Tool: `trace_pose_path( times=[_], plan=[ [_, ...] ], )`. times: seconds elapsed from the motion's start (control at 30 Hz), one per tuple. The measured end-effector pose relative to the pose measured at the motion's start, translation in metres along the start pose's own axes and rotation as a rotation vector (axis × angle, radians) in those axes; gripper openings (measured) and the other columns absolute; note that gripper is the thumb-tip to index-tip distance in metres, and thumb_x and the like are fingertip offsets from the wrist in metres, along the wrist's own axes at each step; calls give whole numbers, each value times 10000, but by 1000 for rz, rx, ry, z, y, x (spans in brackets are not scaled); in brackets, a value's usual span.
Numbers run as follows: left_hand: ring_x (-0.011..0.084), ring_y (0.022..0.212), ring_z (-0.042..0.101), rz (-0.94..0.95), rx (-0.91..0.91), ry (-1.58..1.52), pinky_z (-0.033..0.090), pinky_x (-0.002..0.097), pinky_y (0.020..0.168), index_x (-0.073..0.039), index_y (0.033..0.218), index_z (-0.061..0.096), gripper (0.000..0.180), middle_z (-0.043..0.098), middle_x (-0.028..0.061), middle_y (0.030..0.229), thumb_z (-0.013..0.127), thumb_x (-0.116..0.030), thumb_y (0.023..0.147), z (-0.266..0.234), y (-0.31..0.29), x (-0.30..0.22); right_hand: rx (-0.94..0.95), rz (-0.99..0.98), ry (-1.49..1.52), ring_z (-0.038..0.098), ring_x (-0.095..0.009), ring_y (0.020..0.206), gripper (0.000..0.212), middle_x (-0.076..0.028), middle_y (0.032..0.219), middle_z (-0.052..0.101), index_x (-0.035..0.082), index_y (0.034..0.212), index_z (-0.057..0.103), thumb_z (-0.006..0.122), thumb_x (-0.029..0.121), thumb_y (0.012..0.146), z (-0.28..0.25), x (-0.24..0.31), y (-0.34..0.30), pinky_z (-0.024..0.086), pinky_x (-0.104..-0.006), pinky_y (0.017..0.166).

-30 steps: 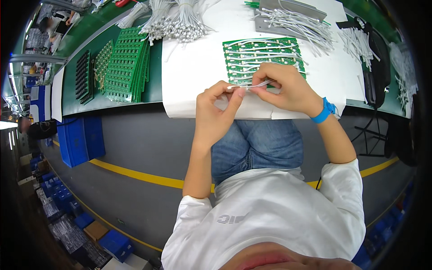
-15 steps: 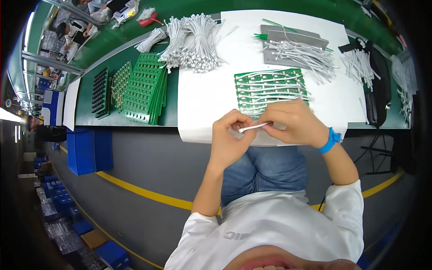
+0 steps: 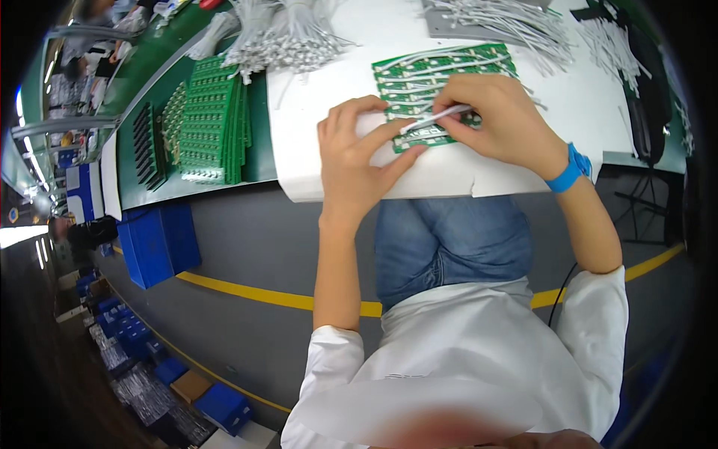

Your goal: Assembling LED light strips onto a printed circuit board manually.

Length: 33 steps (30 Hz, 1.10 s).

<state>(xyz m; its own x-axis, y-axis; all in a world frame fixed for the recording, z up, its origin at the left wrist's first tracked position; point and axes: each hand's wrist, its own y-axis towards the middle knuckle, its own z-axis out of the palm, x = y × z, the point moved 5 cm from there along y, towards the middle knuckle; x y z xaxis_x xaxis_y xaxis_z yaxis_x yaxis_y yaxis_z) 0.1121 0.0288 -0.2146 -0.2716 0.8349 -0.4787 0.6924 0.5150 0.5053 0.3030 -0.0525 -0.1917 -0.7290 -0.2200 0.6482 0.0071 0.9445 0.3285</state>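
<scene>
A green circuit board panel (image 3: 392, 84) lies on white paper, with several white cables running across it in rows. Between thumb and fingers of my right hand (image 3: 508, 120) is a short white cable (image 3: 432, 117), held over the near part of the panel. The cable's left end is by the tip of my left index finger. My left hand (image 3: 353, 153) is open at the panel's near left corner, its fingers apart and its thumb near the panel's front edge. My fingers hide part of the panel, and I cannot tell whether the cable end touches it.
Bundles of white cables (image 3: 295, 41) stand at the back left, beside stacked green panels (image 3: 209, 123) and black strips (image 3: 148, 146). Loose cables (image 3: 501, 22) rest on a grey block at the back. More cables (image 3: 609, 49) lie right, near a black bag (image 3: 645, 105). A blue bin (image 3: 158, 243) is below.
Both hands have moved forward from the table edge to over the panel, bringing the cable along. My left hand has let go of the cable and spread its fingers. The view has shifted.
</scene>
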Motion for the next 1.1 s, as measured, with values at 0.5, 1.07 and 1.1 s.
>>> trace_pose_path(
  times=[0.5,1.07,1.1],
  plan=[
    [230,1070,645,74,-70,-3,466,358,833,-192,952,840,293,706,30,1182,954,-257,690,4,-2,-2,80,88,-104,724,-310,784,72,-97,852,739,65,903,720,717,125,864,13,-1,4,567,-423,699],
    [228,1100,642,13,-67,-25,475,364,865,-182,966,849,306,708,26,1199,957,-266,692,4,-4,0,40,185,-31,735,-304,800,97,-109,849,739,56,957,718,721,144,916,18,2,-4,553,-437,702],
    [228,1100,642,14,-68,-23,475,364,865,-182,966,849,306,708,26,1199,957,-266,692,4,-4,-1,39,182,-30,735,-304,800,97,-109,849,739,56,957,718,721,144,916,18,2,-4,553,-437,702]
  ],
)
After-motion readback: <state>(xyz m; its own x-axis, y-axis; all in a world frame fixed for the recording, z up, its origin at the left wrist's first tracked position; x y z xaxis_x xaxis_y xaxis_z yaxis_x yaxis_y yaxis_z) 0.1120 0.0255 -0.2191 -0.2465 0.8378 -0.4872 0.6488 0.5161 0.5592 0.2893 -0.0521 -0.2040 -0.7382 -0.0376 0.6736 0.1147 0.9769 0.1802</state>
